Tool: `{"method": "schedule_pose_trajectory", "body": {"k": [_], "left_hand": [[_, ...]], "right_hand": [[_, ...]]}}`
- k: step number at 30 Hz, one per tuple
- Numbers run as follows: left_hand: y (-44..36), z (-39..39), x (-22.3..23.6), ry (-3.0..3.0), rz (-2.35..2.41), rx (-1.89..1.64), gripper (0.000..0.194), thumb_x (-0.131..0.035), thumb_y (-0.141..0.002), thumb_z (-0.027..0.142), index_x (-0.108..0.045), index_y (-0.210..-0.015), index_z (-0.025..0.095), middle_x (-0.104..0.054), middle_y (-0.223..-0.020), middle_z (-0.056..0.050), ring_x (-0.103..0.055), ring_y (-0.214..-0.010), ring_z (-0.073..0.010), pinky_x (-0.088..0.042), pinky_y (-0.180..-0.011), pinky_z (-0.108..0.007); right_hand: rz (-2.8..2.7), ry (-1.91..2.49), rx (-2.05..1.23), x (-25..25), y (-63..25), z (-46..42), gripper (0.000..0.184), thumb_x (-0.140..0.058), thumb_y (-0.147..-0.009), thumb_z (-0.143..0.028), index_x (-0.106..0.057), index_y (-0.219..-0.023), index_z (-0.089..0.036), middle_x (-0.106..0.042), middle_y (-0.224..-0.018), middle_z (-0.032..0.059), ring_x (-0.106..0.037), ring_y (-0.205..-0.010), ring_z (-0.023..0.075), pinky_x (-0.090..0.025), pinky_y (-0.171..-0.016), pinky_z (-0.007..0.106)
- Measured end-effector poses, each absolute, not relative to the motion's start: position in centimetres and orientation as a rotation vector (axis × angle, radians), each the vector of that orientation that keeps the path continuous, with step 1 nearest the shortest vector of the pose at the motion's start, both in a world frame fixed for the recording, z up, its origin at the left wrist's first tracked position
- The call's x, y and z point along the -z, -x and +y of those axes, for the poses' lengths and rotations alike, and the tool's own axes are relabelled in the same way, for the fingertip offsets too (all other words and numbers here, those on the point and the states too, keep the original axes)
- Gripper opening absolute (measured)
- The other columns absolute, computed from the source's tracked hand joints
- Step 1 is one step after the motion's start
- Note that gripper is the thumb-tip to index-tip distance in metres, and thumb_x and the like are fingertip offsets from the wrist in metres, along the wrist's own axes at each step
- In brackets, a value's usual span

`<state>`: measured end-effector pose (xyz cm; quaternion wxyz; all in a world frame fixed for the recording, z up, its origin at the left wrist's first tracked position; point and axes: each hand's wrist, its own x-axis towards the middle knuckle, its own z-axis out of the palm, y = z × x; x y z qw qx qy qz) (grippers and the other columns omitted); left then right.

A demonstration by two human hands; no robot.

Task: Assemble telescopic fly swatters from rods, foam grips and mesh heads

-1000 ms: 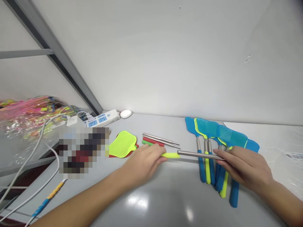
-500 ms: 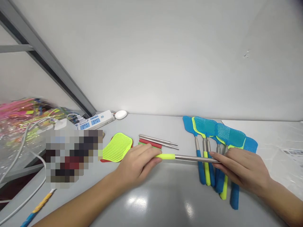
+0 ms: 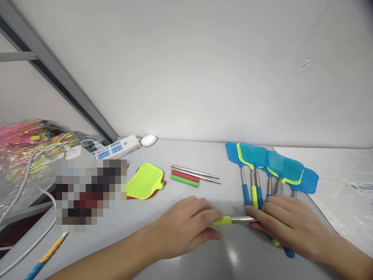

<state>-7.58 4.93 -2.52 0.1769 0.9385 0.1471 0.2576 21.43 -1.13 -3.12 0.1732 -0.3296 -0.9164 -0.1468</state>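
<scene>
Between my two hands I hold a telescopic metal rod with a yellow-green foam grip (image 3: pixel 230 220). My left hand (image 3: pixel 189 225) is closed round the yellow-green end, and my right hand (image 3: pixel 279 221) is closed on the steel end. The rod looks short, with only a little steel showing between the hands. Under my right hand lies a row of several assembled fly swatters (image 3: pixel 271 167) with blue and yellow heads. A loose yellow swatter head (image 3: pixel 145 181) lies on a red one to the left.
Two loose rods with red and green grips (image 3: pixel 192 175) lie at the table's middle. A power strip (image 3: pixel 116 147), a white mouse-like object (image 3: pixel 148 140) and cables sit at the back left, beside a bag of coloured swatters (image 3: pixel 26 144). Paper lies at the right.
My hands have come toward me and closer together; the steel section showing between them is much shorter. The rod now lies lower over the table, in front of the swatter handles.
</scene>
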Motion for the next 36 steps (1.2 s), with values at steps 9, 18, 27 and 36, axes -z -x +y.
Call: {"method": "schedule_pose_trajectory", "body": {"k": [9, 18, 27, 36], "left_hand": [[8.2, 4.7, 2.2, -1.798, 0.478, -0.949, 0.060, -0.022, -0.094, 0.065, -0.048, -0.125, 0.021, -0.054, -0.111, -0.011, -0.056, -0.094, -0.0216, -0.045, -0.091, -0.043], [9.0, 4.6, 1.8, -1.590, 0.554, -1.196, 0.071, -0.017, -0.090, 0.073, -0.056, -0.112, 0.018, -0.057, -0.090, -0.007, -0.051, -0.078, -0.0186, -0.045, -0.076, -0.036], [9.3, 4.1, 1.5, -1.518, 0.573, -1.305, 0.071, -0.020, -0.088, 0.075, -0.059, -0.107, 0.018, -0.056, -0.085, -0.006, -0.050, -0.075, -0.0187, -0.043, -0.071, -0.035], [9.1, 3.9, 1.8, -1.455, 0.545, -1.295, 0.068, -0.025, -0.088, 0.074, -0.060, -0.103, 0.018, -0.054, -0.081, -0.004, -0.050, -0.069, -0.0162, -0.046, -0.065, -0.032]], "right_hand": [[-2.618, 0.953, 0.424, 1.7, -19.0, -0.4, 0.014, -0.048, -0.096, -0.016, -0.056, -0.107, -0.014, -0.050, -0.067, -0.0010, -0.043, -0.058, 0.0144, -0.029, -0.058, 0.031], [-2.704, 1.032, 0.383, -0.6, -15.5, 0.1, 0.010, -0.042, -0.097, -0.018, -0.052, -0.095, -0.019, -0.048, -0.065, -0.0032, -0.042, -0.053, 0.0137, -0.025, -0.053, 0.030], [-2.685, 1.048, 0.367, -1.1, -13.3, -0.1, 0.008, -0.043, -0.099, -0.021, -0.049, -0.094, -0.019, -0.048, -0.064, -0.0042, -0.042, -0.052, 0.0135, -0.025, -0.053, 0.030], [-2.707, 1.060, 0.324, -1.6, -11.9, -0.5, 0.013, -0.041, -0.100, -0.023, -0.049, -0.090, -0.019, -0.048, -0.063, -0.0048, -0.039, -0.049, 0.0128, -0.021, -0.050, 0.030]]}}
